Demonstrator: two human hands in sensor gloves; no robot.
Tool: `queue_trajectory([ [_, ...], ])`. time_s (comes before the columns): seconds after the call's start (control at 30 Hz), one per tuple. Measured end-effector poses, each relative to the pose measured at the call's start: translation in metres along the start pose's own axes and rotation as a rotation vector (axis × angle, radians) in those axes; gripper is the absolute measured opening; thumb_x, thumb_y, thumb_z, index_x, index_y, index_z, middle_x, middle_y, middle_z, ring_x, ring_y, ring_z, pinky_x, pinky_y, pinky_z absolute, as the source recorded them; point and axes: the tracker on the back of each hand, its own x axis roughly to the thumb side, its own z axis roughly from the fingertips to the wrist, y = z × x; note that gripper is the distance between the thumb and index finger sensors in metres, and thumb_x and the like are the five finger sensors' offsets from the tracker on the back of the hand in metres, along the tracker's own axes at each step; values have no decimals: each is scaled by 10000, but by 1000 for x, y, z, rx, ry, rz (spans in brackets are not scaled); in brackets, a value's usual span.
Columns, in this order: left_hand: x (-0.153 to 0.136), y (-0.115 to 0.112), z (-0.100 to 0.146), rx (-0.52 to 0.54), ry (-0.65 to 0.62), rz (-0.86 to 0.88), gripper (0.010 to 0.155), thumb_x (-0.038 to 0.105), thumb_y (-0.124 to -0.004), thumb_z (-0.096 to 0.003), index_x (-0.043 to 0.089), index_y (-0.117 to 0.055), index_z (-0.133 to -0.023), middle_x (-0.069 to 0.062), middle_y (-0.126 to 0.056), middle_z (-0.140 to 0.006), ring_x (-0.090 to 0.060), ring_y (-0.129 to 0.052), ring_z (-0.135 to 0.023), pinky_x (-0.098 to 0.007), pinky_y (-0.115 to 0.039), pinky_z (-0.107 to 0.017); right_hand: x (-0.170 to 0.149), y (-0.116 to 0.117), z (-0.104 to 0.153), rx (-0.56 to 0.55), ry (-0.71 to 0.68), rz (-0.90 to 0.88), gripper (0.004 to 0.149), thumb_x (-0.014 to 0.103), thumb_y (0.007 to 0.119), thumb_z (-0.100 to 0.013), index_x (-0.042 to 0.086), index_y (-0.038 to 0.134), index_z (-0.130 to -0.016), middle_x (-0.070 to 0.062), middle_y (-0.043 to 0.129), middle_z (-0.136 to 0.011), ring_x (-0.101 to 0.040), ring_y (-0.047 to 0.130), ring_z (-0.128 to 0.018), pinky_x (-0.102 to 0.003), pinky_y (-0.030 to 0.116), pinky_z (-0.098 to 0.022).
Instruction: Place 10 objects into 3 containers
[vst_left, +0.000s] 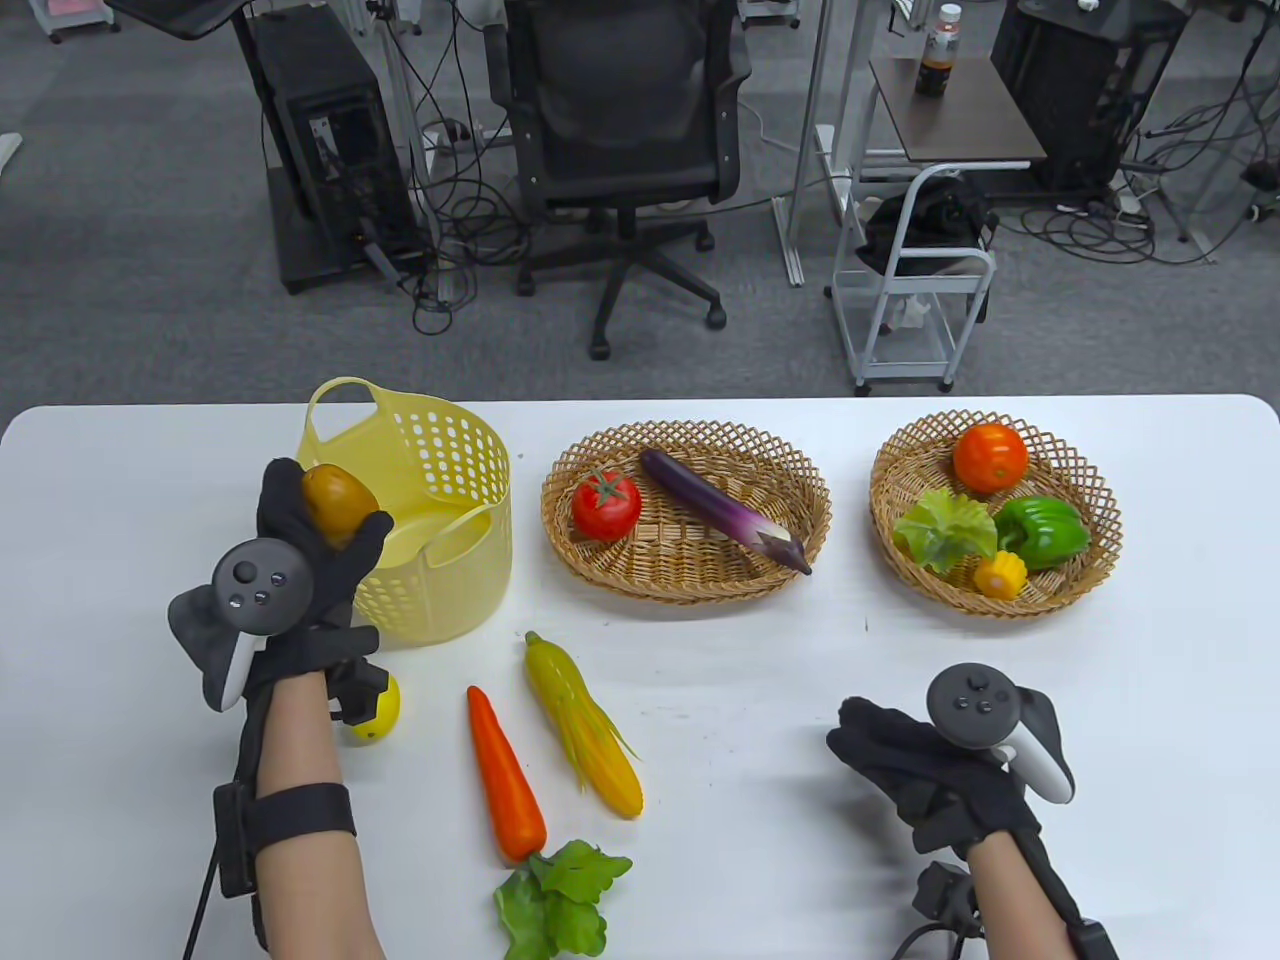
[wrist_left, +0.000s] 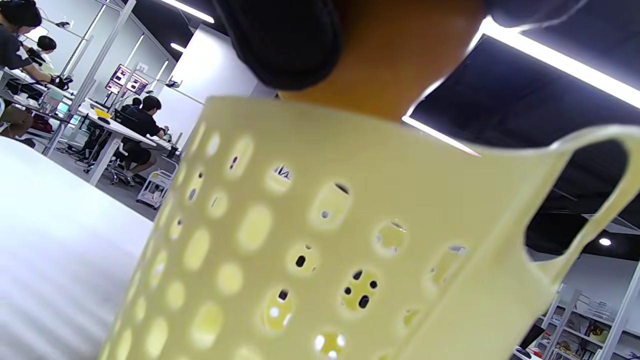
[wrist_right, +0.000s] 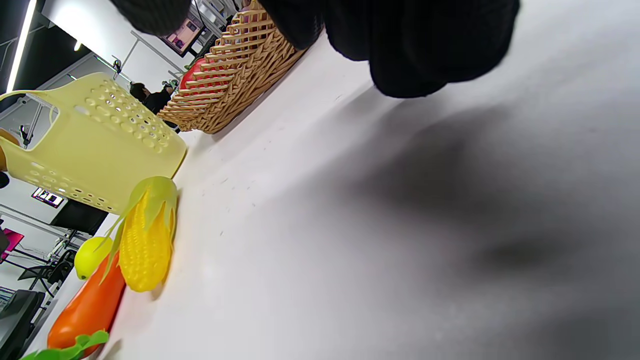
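My left hand (vst_left: 325, 520) grips a brown potato (vst_left: 337, 500) just above the left rim of the yellow plastic basket (vst_left: 440, 500); in the left wrist view the potato (wrist_left: 400, 60) sits over the basket wall (wrist_left: 350, 240). My right hand (vst_left: 900, 760) rests empty on the table at front right, fingers curled. On the table lie a carrot (vst_left: 505, 775), a corn cob (vst_left: 585, 725), a lettuce leaf (vst_left: 555, 895) and a lemon (vst_left: 378, 710). The middle wicker basket (vst_left: 800, 480) holds a tomato (vst_left: 606, 503) and an eggplant (vst_left: 720, 508).
The right wicker basket (vst_left: 1100, 480) holds an orange tomato (vst_left: 990, 457), lettuce (vst_left: 945, 530), a green pepper (vst_left: 1042, 530) and a small yellow piece (vst_left: 1001, 575). The right wrist view shows the corn (wrist_right: 145, 235), carrot (wrist_right: 85, 310) and lemon (wrist_right: 90, 255).
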Motion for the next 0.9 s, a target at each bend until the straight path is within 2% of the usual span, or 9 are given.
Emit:
queue_trajectory([
  [0.2, 2, -7, -2, -15, 1, -87, 956, 774, -603, -542, 238, -129, -1176, 22, -380, -1246, -234, -603, -1166, -178, -803, -603, -6, -3, 0, -30, 94, 46, 738, 561, 561, -615, 61, 448, -1146, -317, 506, -1123, -536, 704, -841, -542, 702, -572],
  [0.37, 2, -9, -2, -44, 16, -71, 955, 767, -619, -532, 210, -205, -1187, -43, -470, -1221, -273, -686, -1120, -274, -841, -589, -7, -1, -1, -21, 102, 43, 739, 563, 559, -615, 62, 446, -1146, -316, 506, -1123, -538, 693, -856, -564, 682, -596],
  [0.6, 0, -14, -2, -57, 6, -76, 926, 761, -607, -540, 203, -251, -1189, -56, -514, -1205, -275, -712, -1103, -321, -844, -597, -7, -2, -2, -18, 100, 38, 739, 564, 557, -615, 62, 446, -1145, -316, 508, -1122, -537, 692, -858, -570, 677, -602],
  [0.9, -2, -10, 1, -55, -11, -47, 913, 745, -616, -542, 197, -275, -1187, -65, -528, -1200, -281, -718, -1100, -358, -840, -603, -7, -1, -2, -9, 100, 37, 741, 565, 556, -615, 61, 443, -1146, -318, 505, -1122, -536, 691, -859, -571, 675, -604],
])
